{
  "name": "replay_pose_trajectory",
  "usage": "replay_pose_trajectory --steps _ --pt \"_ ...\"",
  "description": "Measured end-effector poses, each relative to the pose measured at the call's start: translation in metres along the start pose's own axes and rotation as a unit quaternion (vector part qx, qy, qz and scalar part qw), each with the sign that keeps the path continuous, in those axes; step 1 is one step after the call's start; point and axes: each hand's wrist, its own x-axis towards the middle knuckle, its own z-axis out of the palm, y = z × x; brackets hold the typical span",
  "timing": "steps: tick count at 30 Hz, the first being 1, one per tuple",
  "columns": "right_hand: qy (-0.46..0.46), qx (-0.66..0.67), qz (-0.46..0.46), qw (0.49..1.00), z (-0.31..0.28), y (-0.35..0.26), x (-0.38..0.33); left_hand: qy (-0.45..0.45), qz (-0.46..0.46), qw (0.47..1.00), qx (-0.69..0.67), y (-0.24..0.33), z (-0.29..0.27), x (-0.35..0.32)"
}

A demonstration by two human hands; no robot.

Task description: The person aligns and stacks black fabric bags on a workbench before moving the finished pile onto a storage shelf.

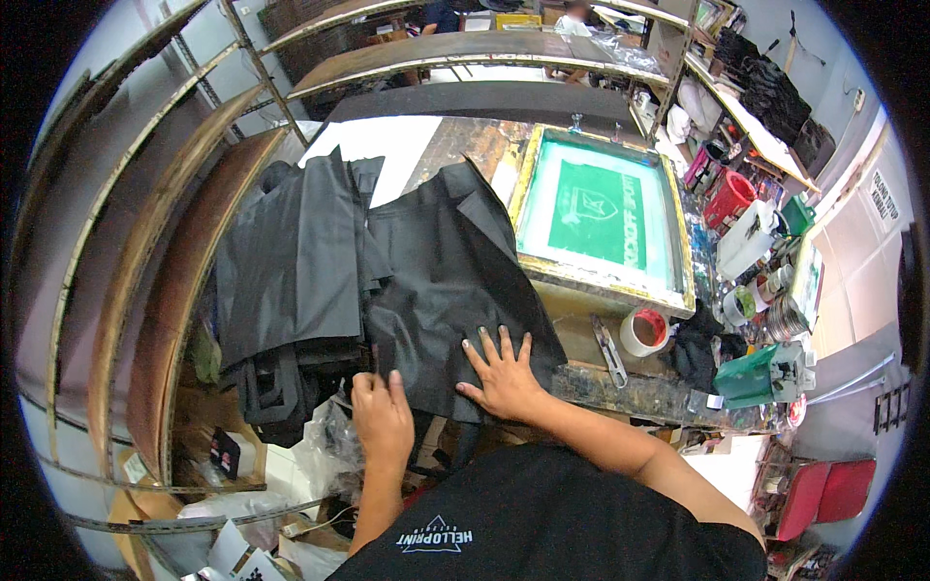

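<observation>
A black fabric bag point(441, 261) lies spread on the table in front of me, one dark strap hanging off its near edge. My right hand point(504, 376) rests flat on the bag's lower right part, fingers apart. At the near left edge of the bag is my left hand point(382, 414), its fingers curled in; whatever they grip is hidden. To the left sits a thick pile of similar black bags point(291, 261), some straps showing at its near end. Beyond the bag, to the right, a screen-printing frame point(682, 254) with a green stencil lies on the table.
Right of the bag are a cutter knife point(609, 352), a white tub point(641, 335) with red inside, and several ink containers point(765, 373). Wooden shelves point(194, 281) stand close on the left. A red chair point(823, 496) is at the lower right. People sit beyond the far shelf.
</observation>
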Motion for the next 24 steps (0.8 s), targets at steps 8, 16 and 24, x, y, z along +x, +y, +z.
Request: replay_pose_trajectory --steps 8,16,24 --pt "-0.056 0.075 0.066 0.993 -0.028 -0.015 -0.003 -0.102 0.075 0.928 -0.350 0.050 -0.011 0.012" --pt "0.101 0.278 -0.093 0.951 -0.086 -0.014 -0.007 0.224 -0.101 0.892 -0.380 0.004 -0.061 0.095" --pt "0.194 0.320 -0.176 0.910 -0.103 -0.012 -0.010 0.359 -0.222 0.861 -0.283 -0.130 -0.158 0.178"
